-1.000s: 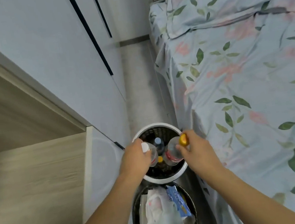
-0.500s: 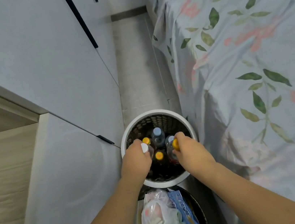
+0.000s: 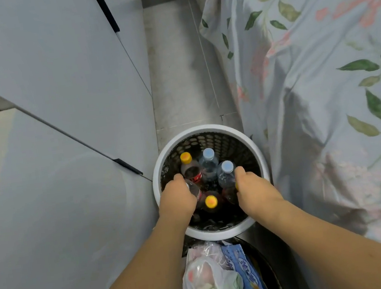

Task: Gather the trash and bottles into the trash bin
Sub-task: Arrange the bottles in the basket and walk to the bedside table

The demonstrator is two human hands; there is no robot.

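Two hands lower bottles into a white-rimmed trash bin (image 3: 217,232) beside a bed (image 3: 322,76).

The left hand (image 3: 177,200) and right hand (image 3: 252,188) are each closed around a bottle top, inside the bin among upright bottles (image 3: 208,164).

Both my hands down, fists closed

My left hand (image 3: 177,199) and right hand (image 3: 254,188) sit side by side, a gap between them, backs up, fingers curled under and hidden; each seems clenched on something, both bare forearms reaching forward from the bottom of the view
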